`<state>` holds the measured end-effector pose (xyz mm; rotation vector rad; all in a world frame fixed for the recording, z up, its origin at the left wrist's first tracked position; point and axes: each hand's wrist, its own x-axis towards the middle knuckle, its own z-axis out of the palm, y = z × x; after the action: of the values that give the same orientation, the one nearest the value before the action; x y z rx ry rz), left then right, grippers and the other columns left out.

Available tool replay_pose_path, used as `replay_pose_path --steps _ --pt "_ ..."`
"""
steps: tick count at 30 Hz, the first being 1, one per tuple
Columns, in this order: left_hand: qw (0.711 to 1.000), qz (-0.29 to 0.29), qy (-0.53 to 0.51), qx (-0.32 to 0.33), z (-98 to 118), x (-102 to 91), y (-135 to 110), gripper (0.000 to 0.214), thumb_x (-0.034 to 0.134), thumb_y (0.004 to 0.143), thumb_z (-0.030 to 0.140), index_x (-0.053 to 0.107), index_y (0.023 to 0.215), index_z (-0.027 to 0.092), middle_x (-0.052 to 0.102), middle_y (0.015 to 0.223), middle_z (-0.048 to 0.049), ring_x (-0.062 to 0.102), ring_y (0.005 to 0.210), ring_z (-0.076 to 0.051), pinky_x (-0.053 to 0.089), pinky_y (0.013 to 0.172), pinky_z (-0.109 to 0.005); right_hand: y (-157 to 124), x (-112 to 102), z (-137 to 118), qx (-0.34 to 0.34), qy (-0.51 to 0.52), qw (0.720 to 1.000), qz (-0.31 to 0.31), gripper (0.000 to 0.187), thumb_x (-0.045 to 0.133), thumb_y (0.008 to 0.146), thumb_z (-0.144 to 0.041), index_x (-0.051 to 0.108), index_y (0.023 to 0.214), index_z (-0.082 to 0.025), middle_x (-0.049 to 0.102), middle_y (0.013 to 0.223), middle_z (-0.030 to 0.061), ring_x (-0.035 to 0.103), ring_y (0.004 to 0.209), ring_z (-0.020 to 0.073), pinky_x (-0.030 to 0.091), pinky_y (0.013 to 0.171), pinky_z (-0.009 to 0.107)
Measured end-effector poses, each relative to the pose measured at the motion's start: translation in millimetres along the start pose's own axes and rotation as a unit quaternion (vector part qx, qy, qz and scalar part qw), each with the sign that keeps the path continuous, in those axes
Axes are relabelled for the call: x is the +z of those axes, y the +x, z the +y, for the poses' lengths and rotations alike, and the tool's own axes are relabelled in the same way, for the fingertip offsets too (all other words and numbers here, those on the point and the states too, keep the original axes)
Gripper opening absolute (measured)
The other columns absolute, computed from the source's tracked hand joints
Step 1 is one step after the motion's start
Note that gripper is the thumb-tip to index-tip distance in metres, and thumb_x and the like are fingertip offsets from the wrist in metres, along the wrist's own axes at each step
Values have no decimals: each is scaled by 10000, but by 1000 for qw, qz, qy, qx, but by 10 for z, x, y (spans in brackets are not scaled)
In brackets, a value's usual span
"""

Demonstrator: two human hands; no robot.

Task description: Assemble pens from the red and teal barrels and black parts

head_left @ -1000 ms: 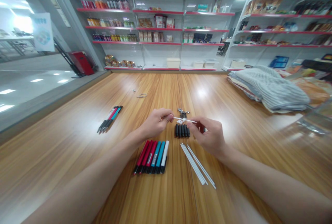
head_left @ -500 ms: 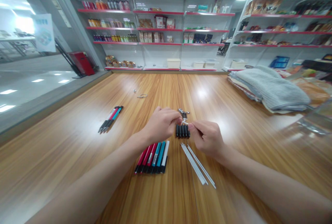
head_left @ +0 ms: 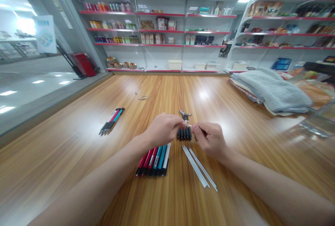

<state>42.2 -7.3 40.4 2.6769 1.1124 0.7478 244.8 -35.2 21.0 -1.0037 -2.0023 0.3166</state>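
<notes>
My left hand is closed in a pinch above the row of black pen grips. Facing it from the right, my right hand pinches too, thumb against forefinger. A thin whitish piece shows between the fingertips; which hand holds it, I cannot tell. Just beyond are small dark parts and silvery pen tips. White pen refills lie below my right hand. Red, blue and white pen barrels lie side by side under my left forearm and wrist.
Several whole pens lie together at the left of the wooden table. A curved pale strip and a tiny shiny bit are farther back. Folded striped cloth is piled at the right. Stocked shelves stand behind.
My left hand has dipped slightly and my right hand has shifted a little to the right. The fingertips show slightly farther apart, and the whitish piece between them is plainer.
</notes>
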Motion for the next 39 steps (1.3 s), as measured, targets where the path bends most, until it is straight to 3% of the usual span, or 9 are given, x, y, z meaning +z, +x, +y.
replay_pose_path --steps 5,10,18,20,23,26,28,32,39 --pt "1000 -20 5 -17 -30 6 -9 210 432 909 206 640 930 232 702 902 -24 637 830 -180 422 707 -266 18 13 41 21 29 999 9 310 444 935 -296 605 704 -167 584 602 7 514 545 103 387 566 219" --pt "998 -41 38 3 -33 14 -12 197 447 897 200 640 912 235 705 897 -20 642 847 -193 427 719 -275 34 -10 79 -36 15 999 -11 234 475 909 -252 657 790 -166 621 645 20 541 570 113 401 578 227" --pt "999 -11 24 32 -14 62 0 241 400 957 287 624 925 202 678 876 -51 624 858 -186 421 750 -278 51 -9 82 -58 -32 998 0 333 474 905 -298 630 646 -159 542 543 4 477 505 101 334 531 234" --pt "999 0 18 36 -30 61 0 248 387 969 316 610 968 207 675 914 -52 618 887 -187 412 769 -283 61 -10 90 -38 -33 999 -2 381 488 902 -352 620 605 -155 518 517 -1 455 483 96 316 517 237" --pt "999 32 2 0 -114 77 -22 234 374 974 319 580 968 208 666 913 -43 608 868 -178 400 749 -278 118 -72 182 47 -6 999 4 468 465 908 -436 603 564 -149 461 465 -14 411 440 89 279 476 238" --pt "996 62 -23 -63 -271 128 -69 260 339 979 325 555 907 199 639 827 -34 594 782 -168 391 689 -265 212 -184 396 147 5 988 40 469 431 911 -462 624 628 -142 435 454 -25 394 429 92 261 459 238" --pt "993 68 -34 -85 -390 168 -103 271 330 977 330 545 880 197 624 804 -32 585 756 -168 389 674 -262 256 -240 567 187 -19 982 32 418 490 868 -455 604 617 -141 446 470 -27 387 439 89 246 453 235" --pt "988 82 -56 -118 -575 214 -148 281 332 969 350 548 875 197 628 810 -29 583 750 -171 393 669 -261 246 -255 801 198 -11 980 -7 299 539 805 -382 574 626 -145 454 492 -39 394 468 84 254 469 222" --pt "988 47 -24 -145 -647 224 -164 303 346 961 382 576 870 207 639 795 -24 580 724 -175 367 629 -258 179 -263 853 179 43 978 -100 183 517 740 -253 642 806 -137 415 439 -74 342 426 78 256 461 214"
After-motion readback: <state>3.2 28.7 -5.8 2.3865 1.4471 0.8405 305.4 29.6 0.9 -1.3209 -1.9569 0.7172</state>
